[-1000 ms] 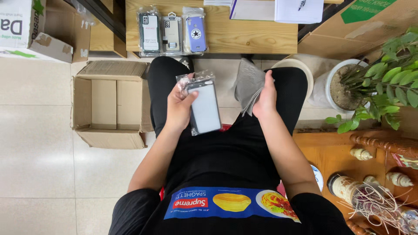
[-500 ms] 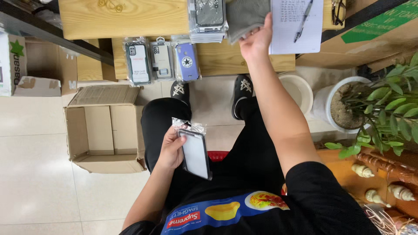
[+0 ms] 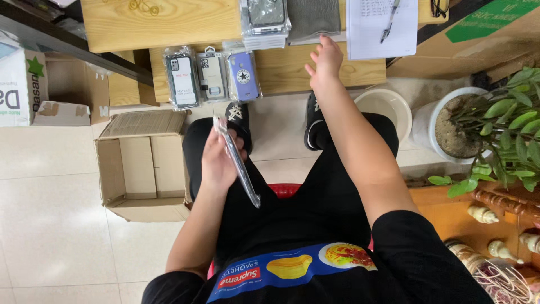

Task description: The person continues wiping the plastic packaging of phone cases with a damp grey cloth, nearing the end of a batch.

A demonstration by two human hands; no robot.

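My left hand (image 3: pixel 216 160) grips a clear-wrapped phone case (image 3: pixel 237 162), turned edge-on above my lap. My right hand (image 3: pixel 323 61) hovers with fingers spread over the lower wooden shelf (image 3: pixel 292 70), just below a folded grey cloth (image 3: pixel 313 19) and a stack of wrapped phone cases (image 3: pixel 264 21); it holds nothing. Three packaged phone cases lie side by side on the lower shelf: a dark one (image 3: pixel 181 79), a pale one (image 3: pixel 212 75) and a purple one (image 3: pixel 243 76).
An open cardboard box (image 3: pixel 140 169) sits on the tiled floor to my left. A paper sheet with a pen (image 3: pixel 383 25) lies on the bench. A white bucket (image 3: pixel 383 107), a potted plant (image 3: pixel 489 121) and a white printed box (image 3: pixel 22 84) stand around.
My right hand has left the grey cloth on the bench and drawn back, empty. My left hand has turned the wrapped case from flat to edge-on.
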